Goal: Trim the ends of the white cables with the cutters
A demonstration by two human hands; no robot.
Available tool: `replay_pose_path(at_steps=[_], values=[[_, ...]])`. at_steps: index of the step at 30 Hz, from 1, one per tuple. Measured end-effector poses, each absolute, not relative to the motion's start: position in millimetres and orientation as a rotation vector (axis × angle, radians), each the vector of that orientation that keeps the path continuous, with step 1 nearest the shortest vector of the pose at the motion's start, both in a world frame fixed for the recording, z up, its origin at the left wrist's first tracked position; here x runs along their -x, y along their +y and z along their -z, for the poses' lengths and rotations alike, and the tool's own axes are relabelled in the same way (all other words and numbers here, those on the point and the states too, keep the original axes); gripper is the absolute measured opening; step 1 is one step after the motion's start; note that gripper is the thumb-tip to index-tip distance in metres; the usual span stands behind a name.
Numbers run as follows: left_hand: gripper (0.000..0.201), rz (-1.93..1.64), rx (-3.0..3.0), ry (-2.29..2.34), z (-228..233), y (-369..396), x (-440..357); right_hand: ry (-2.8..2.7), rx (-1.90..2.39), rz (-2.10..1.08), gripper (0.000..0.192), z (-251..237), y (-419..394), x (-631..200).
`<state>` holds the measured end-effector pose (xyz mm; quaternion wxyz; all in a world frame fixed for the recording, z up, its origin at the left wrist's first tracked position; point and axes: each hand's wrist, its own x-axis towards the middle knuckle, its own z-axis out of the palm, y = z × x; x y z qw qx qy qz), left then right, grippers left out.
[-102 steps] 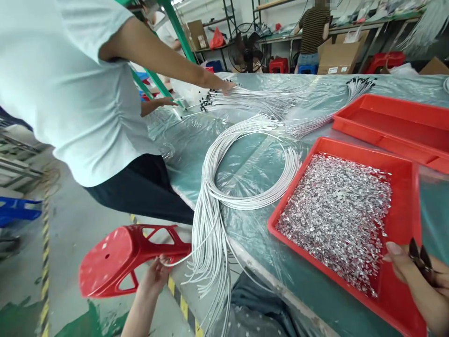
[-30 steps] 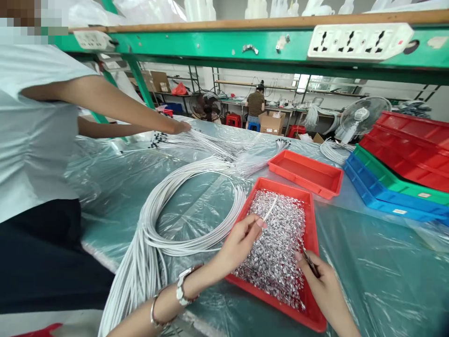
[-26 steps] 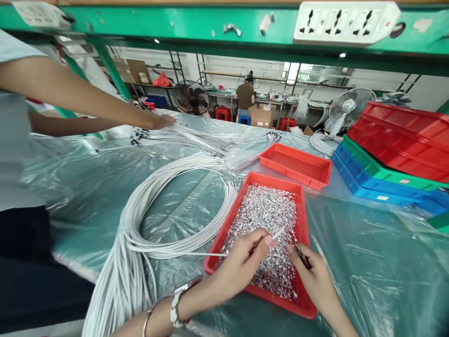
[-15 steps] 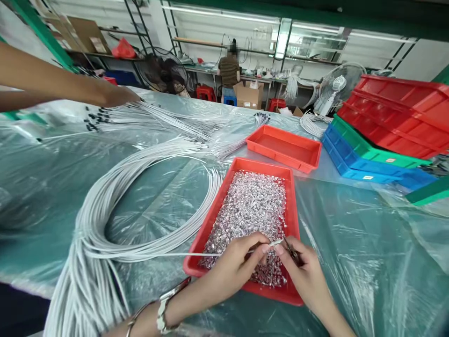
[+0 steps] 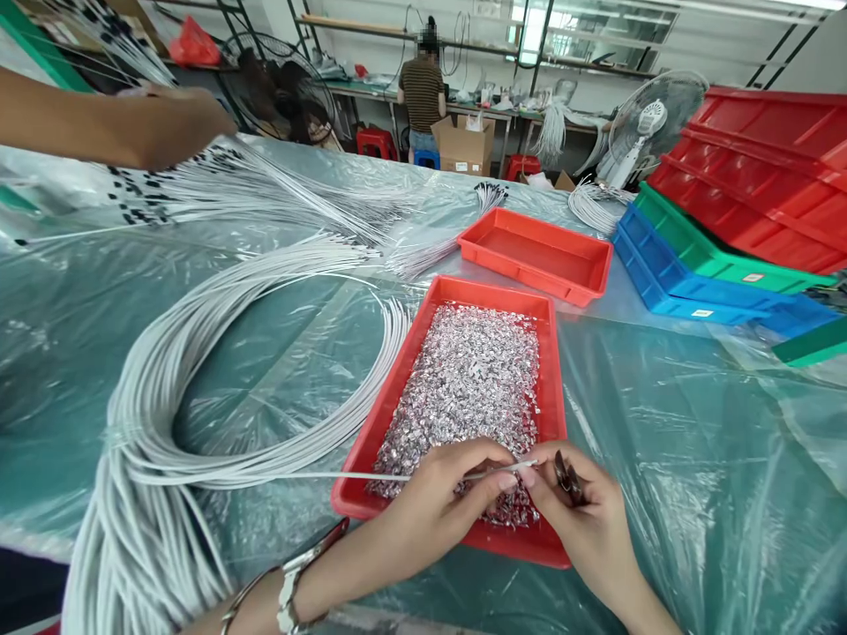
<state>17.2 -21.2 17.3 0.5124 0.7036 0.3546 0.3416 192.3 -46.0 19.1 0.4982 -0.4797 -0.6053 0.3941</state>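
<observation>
- Far left, a co-worker's hand (image 5: pixel 168 123) presses on a fan of thin white wires with black tips (image 5: pixel 218 185) spread over the clear plastic sheet covering the green table (image 5: pixel 694 459).
- Near left, a big looped bundle of white wires (image 5: pixel 198 370) lies on the sheet and spills over the near edge.
- One single white wire (image 5: pixel 318 475) runs out of that bundle, across to the person's hands.
- The left hand (image 5: pixel 443 503), a metal watch on its wrist, has thumb and forefinger pinched together on the wire just short of its bare end.
- That end sits over the near part of the red plastic tray (image 5: pixel 397 397), above the heap of small shiny silver metal terminals (image 5: pixel 469 388).
- The right hand (image 5: pixel 582 511) meets the wire tip with its fingertips closed there, and a small dark tool (image 5: pixel 567 476) is tucked in the same hand; whether a terminal is already between the fingers cannot be told.
- Judged from this, the step in hand is fitting a terminal onto the wire end.
- The next move calls for a steady left pinch and fine alignment at the tip.
- Further right and far, an empty red tray (image 5: pixel 535 256), then stacked blue, green and red trays (image 5: pixel 721 220) beside a white desk fan (image 5: pixel 652 115).
</observation>
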Motion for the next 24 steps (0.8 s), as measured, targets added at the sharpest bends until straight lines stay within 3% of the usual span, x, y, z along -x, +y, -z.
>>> replay_pose_path(at_steps=[8, 13, 16, 19, 24], values=[[0.033, -0.726, -1.617, 0.809, -27.0, -18.0, -17.8, -1.597, 1.163, -0.810, 0.015, -23.6, -48.2, -192.4], [0.023, -0.794, -1.654, 0.850, -29.0, -23.7, -13.3, -1.612, 1.127, -0.904, 0.021, -20.9, -49.5, -195.8], [0.020, -0.866, -1.638, 0.872, -28.9, -26.3, -12.0, -1.607, 1.107, -0.991, 0.015, -16.5, -52.5, -196.4], [0.016, -0.957, -1.631, 0.876, -28.6, -26.7, -10.8, -1.543, 1.123, -1.036, 0.029, -11.1, -58.6, -194.8], [0.013, -1.043, -1.702, 0.888, -29.0, -28.4, -8.8, -1.395, 1.205, -1.143, 0.032, -8.3, -67.8, -187.4]])
